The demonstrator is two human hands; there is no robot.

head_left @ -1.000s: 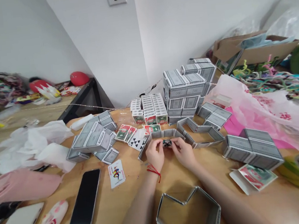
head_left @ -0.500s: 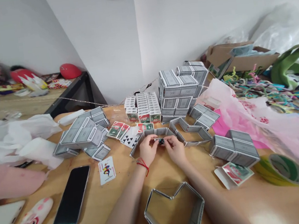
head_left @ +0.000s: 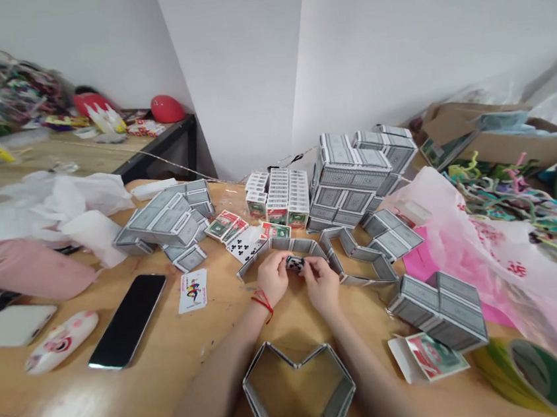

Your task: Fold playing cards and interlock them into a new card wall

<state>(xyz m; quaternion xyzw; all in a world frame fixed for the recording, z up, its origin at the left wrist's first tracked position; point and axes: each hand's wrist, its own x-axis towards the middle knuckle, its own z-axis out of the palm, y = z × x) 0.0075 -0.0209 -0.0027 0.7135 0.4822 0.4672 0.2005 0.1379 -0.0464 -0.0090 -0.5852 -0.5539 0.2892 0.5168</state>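
My left hand [head_left: 272, 277], with a red string at the wrist, and my right hand [head_left: 322, 285] meet over the wooden table [head_left: 174, 352]. Together they pinch a small folded playing card [head_left: 295, 263] between their fingertips. Just beyond them lies a heart-shaped frame of folded cards [head_left: 282, 246]. A second heart frame [head_left: 363, 253] sits to its right. A third heart frame [head_left: 298, 392] rests near me between my forearms.
Stacks of card decks [head_left: 354, 174] and small boxes [head_left: 277, 198] stand at the back. Card blocks [head_left: 165, 224] lie left and another [head_left: 441, 307] right. A phone [head_left: 128, 320], joker card [head_left: 192, 290], pink plastic bag [head_left: 486, 246] and tape roll [head_left: 539, 367] lie around.
The camera view swung, shifting the scene right. My hands stay together on the small folded card, turning it slightly between the fingertips.
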